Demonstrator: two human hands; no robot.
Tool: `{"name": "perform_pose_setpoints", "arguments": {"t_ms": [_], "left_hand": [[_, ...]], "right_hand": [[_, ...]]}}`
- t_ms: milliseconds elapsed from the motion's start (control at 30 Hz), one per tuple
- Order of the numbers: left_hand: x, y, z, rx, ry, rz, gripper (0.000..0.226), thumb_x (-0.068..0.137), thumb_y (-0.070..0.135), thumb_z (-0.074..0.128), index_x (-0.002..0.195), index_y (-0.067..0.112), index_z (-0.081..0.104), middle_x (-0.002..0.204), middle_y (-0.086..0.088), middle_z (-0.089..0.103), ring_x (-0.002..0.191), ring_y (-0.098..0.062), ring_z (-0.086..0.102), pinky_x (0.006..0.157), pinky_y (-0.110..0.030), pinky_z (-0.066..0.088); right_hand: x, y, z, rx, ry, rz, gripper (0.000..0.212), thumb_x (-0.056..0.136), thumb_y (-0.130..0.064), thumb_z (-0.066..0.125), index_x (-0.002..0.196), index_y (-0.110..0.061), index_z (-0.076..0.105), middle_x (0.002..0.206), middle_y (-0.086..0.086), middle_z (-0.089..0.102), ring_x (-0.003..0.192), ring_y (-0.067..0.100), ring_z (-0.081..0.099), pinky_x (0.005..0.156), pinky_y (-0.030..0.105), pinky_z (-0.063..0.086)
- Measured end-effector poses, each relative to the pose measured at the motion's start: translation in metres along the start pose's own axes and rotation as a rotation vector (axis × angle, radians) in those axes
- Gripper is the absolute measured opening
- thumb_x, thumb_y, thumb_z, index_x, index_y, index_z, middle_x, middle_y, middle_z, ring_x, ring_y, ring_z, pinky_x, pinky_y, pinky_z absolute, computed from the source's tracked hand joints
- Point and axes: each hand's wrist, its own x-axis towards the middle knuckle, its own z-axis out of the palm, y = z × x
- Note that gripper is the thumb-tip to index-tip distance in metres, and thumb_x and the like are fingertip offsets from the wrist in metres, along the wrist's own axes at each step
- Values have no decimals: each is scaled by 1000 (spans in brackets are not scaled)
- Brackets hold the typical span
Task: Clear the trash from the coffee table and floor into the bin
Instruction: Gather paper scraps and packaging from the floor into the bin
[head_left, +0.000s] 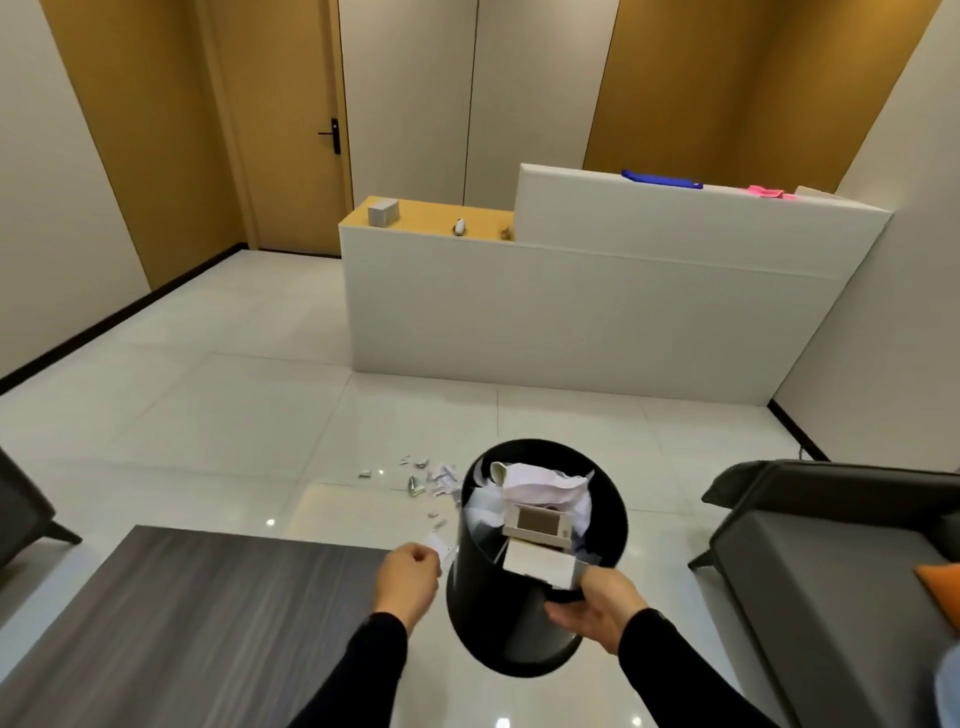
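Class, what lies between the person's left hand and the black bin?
In the head view, a small white paper scrap, pinched by the left hand, sits between that hand and the side wall of the black bin.

The bin (498, 623) is black, the paper scrap (440, 545) white. The coffee table (182, 623) shows dark grey streaked wood grain, the floor (234, 405) glossy white tiles. The sofa (831, 597) is charcoal with an orange cushion (943, 592); the door (291, 156) is ochre, the sleeves (363, 665) black.

The bin (524, 587) stands right of the coffee table (171, 618), scraps (426, 480) on the floor (218, 415) behind-left of it.
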Motion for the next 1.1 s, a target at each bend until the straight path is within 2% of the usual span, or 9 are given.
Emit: {"name": "perform_pose_setpoints", "arguments": {"t_ms": [133,300,500,567,633,767,833,933,1100], "left_hand": [[47,20,-5,150,-36,22,25,86,13,46,66,18,59,86,-13,71,85,-32,67,76,-33,53],[92,37,-10,236,-53,27,23,87,14,45,87,7,67,94,-16,72,89,-32,67,83,-36,53],[140,62,-12,277,-36,30,22,85,13,47,90,7,67,99,-14,71,93,-32,66,88,-38,54],[157,71,-9,293,-24,29,25,85,13,47,95,4,67,100,-14,71,94,-32,66,88,-37,54],[176,81,-5,298,-12,24,25,84,13,47,95,4,68,101,-14,71,95,-32,65,89,-38,53],[221,104,14,291,35,15,23,85,13,46,91,5,67,98,-13,71,94,-31,65,88,-37,52],[244,114,23,272,69,6,24,85,14,46,90,4,67,96,-14,71,94,-32,65,87,-37,52],[276,130,39,247,126,-29,24,86,15,46,91,5,67,95,-13,71,93,-30,66,84,-35,52],[315,142,63,199,157,-93,22,85,13,47,84,3,66,93,-18,71,81,-29,62,82,-40,54]], "right_hand": [[43,-27,21,-31,57,0,37,96,0,36,131,3,47,80,19,54,60,33,55,27,26,46],[82,-56,44,-24,81,22,40,96,1,35,136,0,43,80,17,52,64,34,51,24,27,45],[125,-91,63,-53,63,22,39,95,2,41,134,2,46,82,16,54,66,31,52,27,26,47],[143,-103,70,-74,63,32,39,95,2,39,133,1,47,92,19,57,66,31,53,27,26,47],[164,-114,75,-82,53,30,39,96,2,38,133,1,47,105,22,55,60,33,57,26,25,46],[215,-143,86,-91,23,43,39,96,1,34,134,1,45,125,28,56,26,24,57,25,24,44],[239,-158,90,-89,18,44,40,96,2,34,134,2,45,106,26,60,38,31,61,25,26,45],[275,-177,89,-113,-3,96,42,94,7,30,135,4,43,80,19,54,62,35,54,25,28,46],[318,-203,88,-154,3,158,41,94,8,30,132,7,43,76,22,53,44,34,60,25,26,45]]}}
